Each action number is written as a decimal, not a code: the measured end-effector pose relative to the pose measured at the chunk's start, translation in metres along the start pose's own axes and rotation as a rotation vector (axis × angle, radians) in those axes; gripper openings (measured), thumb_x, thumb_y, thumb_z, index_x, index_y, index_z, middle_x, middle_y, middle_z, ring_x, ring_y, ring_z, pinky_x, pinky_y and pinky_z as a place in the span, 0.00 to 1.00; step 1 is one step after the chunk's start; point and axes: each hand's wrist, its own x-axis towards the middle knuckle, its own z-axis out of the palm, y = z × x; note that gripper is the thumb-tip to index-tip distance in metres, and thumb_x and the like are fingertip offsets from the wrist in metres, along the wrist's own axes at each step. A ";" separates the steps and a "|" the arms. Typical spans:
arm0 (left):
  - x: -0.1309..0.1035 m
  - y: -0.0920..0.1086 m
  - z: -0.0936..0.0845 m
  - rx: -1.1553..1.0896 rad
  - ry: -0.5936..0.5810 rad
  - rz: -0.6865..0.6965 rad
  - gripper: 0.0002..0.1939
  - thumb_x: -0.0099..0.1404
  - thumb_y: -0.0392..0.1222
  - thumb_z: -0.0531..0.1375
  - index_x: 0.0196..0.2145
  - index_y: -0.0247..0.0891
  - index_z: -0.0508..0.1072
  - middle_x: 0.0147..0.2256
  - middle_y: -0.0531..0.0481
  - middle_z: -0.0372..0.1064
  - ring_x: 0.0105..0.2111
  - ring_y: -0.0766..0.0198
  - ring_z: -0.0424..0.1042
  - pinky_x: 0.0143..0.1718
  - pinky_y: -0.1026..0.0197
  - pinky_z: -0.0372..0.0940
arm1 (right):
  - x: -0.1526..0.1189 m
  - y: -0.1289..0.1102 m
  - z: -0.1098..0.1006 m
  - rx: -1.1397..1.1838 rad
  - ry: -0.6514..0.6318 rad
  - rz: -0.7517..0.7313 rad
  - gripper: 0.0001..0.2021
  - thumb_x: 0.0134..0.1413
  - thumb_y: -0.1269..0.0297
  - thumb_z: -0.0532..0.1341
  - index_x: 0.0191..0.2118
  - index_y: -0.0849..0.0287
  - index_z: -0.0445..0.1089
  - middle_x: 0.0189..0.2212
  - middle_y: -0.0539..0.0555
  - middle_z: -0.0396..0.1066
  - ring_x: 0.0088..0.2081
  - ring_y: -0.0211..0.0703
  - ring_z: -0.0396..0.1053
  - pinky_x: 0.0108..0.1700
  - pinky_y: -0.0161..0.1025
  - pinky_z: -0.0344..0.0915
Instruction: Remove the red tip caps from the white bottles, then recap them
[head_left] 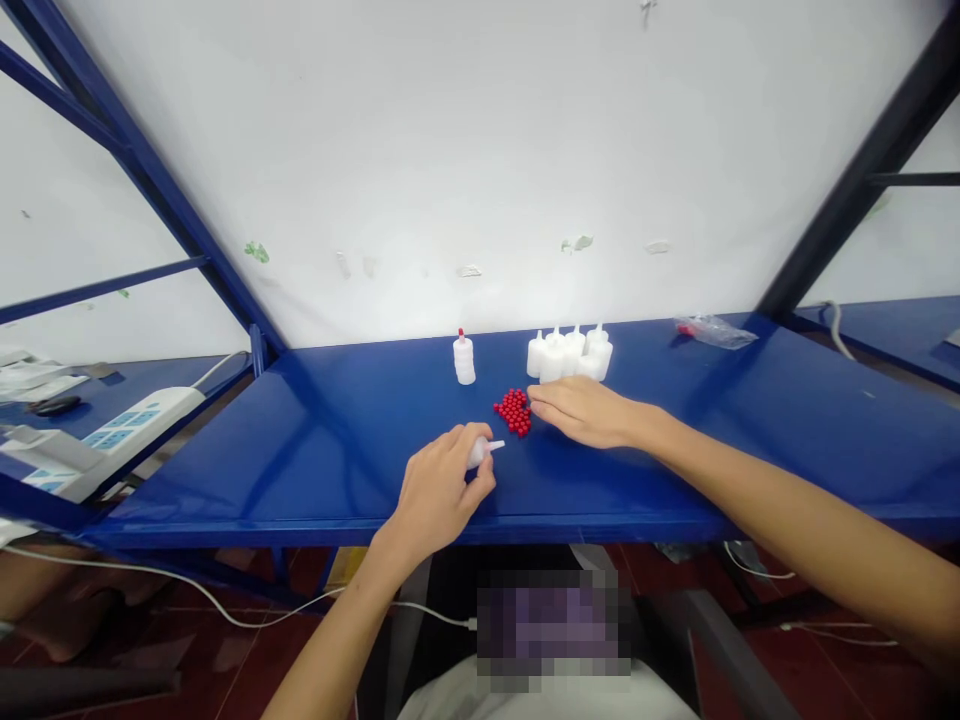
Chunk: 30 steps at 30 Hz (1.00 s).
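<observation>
My left hand (444, 485) is wrapped around a small white squeeze bottle (478, 453), tilted on its side with its bare nozzle pointing right. My right hand (581, 410) reaches in from the right, fingers stretched out at the right edge of a pile of small red caps (513, 412). No cap shows between those fingers, and their undersides are hidden. Behind the pile stands an upright white bottle with a red cap on its tip (464, 360). A cluster of several white bottles with uncapped nozzles (570, 354) stands just behind my right hand.
The blue table (360, 440) backs onto a white wall, with blue metal frame posts (187, 230) at both sides. A clear plastic bag with something red in it (716, 330) lies at the back right. A white power strip (127, 440) sits on the left, beyond the post.
</observation>
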 end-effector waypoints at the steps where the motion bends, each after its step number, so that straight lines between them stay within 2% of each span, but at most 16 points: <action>1: 0.000 0.001 0.000 -0.020 -0.013 0.007 0.11 0.72 0.43 0.49 0.49 0.44 0.64 0.41 0.53 0.71 0.39 0.61 0.71 0.41 0.60 0.61 | 0.000 0.002 -0.001 0.021 -0.063 0.030 0.15 0.69 0.57 0.42 0.32 0.57 0.55 0.27 0.52 0.64 0.26 0.40 0.58 0.31 0.39 0.49; 5: 0.003 0.000 -0.001 -0.067 -0.007 0.004 0.10 0.72 0.43 0.49 0.48 0.44 0.64 0.41 0.54 0.72 0.37 0.61 0.71 0.38 0.61 0.60 | -0.002 0.006 -0.003 0.077 -0.215 0.108 0.14 0.69 0.53 0.42 0.36 0.55 0.53 0.27 0.51 0.63 0.27 0.42 0.60 0.31 0.40 0.52; 9: 0.005 -0.004 -0.001 -0.083 0.003 -0.006 0.09 0.71 0.44 0.49 0.47 0.44 0.65 0.38 0.54 0.72 0.35 0.62 0.71 0.36 0.61 0.59 | -0.003 0.007 -0.003 0.052 -0.253 0.125 0.14 0.68 0.52 0.43 0.36 0.55 0.52 0.28 0.52 0.65 0.27 0.43 0.61 0.30 0.40 0.52; 19: 0.003 0.001 0.004 0.073 -0.033 0.048 0.11 0.71 0.46 0.49 0.48 0.44 0.65 0.40 0.51 0.73 0.39 0.59 0.73 0.38 0.61 0.62 | -0.002 0.010 0.008 -0.048 -0.191 0.061 0.12 0.68 0.55 0.44 0.37 0.56 0.57 0.28 0.54 0.68 0.25 0.43 0.63 0.28 0.39 0.52; 25: 0.003 0.001 0.004 0.073 -0.031 0.038 0.11 0.72 0.46 0.50 0.49 0.44 0.65 0.41 0.51 0.73 0.39 0.59 0.74 0.39 0.60 0.62 | -0.002 0.006 -0.002 -0.069 -0.147 0.065 0.13 0.68 0.56 0.46 0.38 0.57 0.61 0.30 0.54 0.70 0.27 0.42 0.65 0.29 0.38 0.52; 27: 0.003 0.000 0.005 0.065 -0.028 0.034 0.12 0.72 0.47 0.49 0.50 0.44 0.65 0.43 0.50 0.73 0.41 0.58 0.74 0.40 0.60 0.63 | -0.002 -0.001 -0.004 -0.051 -0.087 0.014 0.14 0.69 0.56 0.47 0.37 0.58 0.62 0.29 0.53 0.70 0.27 0.41 0.63 0.31 0.38 0.53; 30: 0.004 -0.002 0.005 0.038 -0.035 0.043 0.14 0.74 0.50 0.49 0.52 0.44 0.64 0.45 0.50 0.73 0.44 0.58 0.73 0.43 0.59 0.64 | -0.001 -0.018 0.004 0.029 -0.024 -0.169 0.14 0.68 0.53 0.49 0.39 0.58 0.63 0.31 0.52 0.70 0.28 0.39 0.62 0.32 0.37 0.54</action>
